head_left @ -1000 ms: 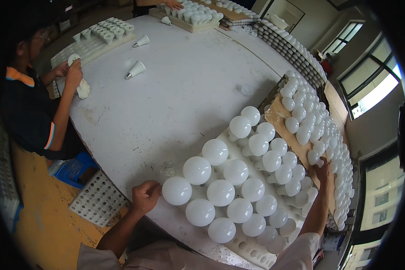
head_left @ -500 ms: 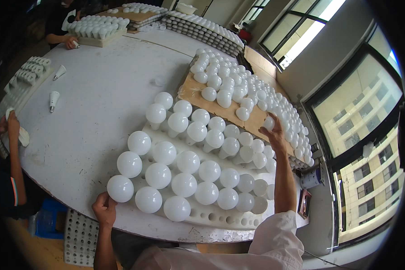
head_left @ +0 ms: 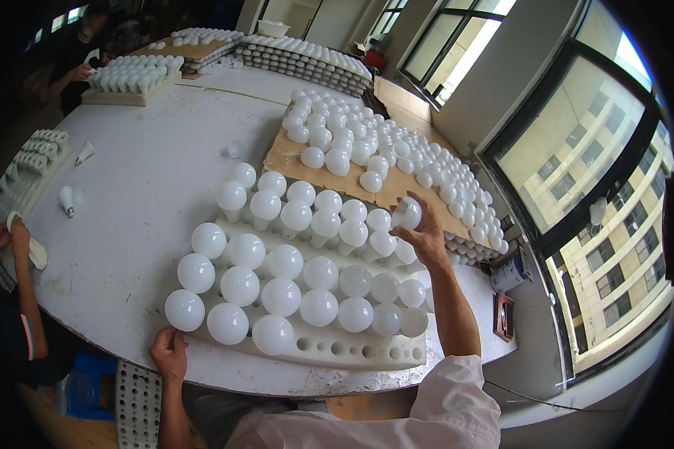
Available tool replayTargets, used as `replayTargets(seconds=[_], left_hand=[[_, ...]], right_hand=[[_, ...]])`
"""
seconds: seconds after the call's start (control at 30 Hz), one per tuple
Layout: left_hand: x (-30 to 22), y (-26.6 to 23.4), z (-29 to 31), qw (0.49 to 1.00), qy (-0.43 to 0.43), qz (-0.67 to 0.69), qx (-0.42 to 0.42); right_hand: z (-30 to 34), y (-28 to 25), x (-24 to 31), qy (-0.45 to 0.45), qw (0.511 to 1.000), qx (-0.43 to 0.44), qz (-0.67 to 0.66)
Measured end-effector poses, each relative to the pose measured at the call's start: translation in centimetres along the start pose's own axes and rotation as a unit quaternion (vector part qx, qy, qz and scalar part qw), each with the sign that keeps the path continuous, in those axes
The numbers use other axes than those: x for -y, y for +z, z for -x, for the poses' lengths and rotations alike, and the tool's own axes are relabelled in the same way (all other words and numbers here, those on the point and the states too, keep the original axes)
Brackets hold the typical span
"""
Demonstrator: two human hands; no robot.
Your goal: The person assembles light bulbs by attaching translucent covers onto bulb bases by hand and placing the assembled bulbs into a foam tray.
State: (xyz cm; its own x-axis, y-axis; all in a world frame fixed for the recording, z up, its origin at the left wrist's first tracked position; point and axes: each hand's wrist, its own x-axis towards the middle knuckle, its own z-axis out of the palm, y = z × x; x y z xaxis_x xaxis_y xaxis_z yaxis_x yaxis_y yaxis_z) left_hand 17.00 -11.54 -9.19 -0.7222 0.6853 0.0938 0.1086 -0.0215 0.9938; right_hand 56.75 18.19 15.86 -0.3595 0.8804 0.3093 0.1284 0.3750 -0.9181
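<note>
My right hand [head_left: 424,230] holds a white bulb cover [head_left: 406,214] between thumb and fingers, raised above the far rows of round white bulbs [head_left: 296,215]. These bulbs stand upright in a pale foam tray [head_left: 337,258]. A nearer foam tray [head_left: 367,352] carries more bulbs [head_left: 281,297], with a row of bare holes along its front. My left hand [head_left: 169,355] is at the table's front edge, fingers closed, just below the corner bulb [head_left: 184,310]. What those fingers grip, if anything, is hidden.
Brown cardboard [head_left: 277,155] bears many loose white covers [head_left: 337,162] beyond the trays. Two bulbs [head_left: 67,200] lie at left, near another tray [head_left: 49,172]. A co-worker's hands [head_left: 11,238] hold white cloth there; another person stands behind a filled tray [head_left: 131,96]. Windows line the right.
My right hand has come from the cardboard's edge toward the far bulb rows with a cover in it. My left hand stays by the corner bulb. The view has shifted.
</note>
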Motion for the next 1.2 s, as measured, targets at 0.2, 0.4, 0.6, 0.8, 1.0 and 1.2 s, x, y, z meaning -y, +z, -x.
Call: replayTargets(seconds=[0.2,0.4,0.6,0.8,1.0,1.2], left_hand=[[0.1,-0.2,-0.1,1.000,-0.002,-0.005,0.010],[0.2,-0.2,-0.2,1.000,-0.008,-0.001,0.002],[0.0,-0.1,-0.1,1.000,-0.002,-0.019,0.024],[0.1,0.2,-0.3,1.000,-0.005,-0.018,0.024],[-0.3,-1.3,0.3,0.998,-0.005,-0.054,-0.026],[-0.3,1.3,-0.2,0.998,-0.004,-0.066,-0.006]], right_hand=[[1.1,0.6,0.0,-0.010,0.999,-0.008,-0.033],[1.6,0.8,-0.4,0.014,0.999,-0.009,-0.052],[2.4,0.0,-1.6,0.035,0.987,-0.022,-0.157],[2.6,-1.1,-1.7,0.130,0.933,0.004,-0.335],[3.7,2.4,-0.8,0.073,0.977,-0.018,-0.199],[14.3,5.7,2.3,-0.124,0.988,-0.041,0.085]])
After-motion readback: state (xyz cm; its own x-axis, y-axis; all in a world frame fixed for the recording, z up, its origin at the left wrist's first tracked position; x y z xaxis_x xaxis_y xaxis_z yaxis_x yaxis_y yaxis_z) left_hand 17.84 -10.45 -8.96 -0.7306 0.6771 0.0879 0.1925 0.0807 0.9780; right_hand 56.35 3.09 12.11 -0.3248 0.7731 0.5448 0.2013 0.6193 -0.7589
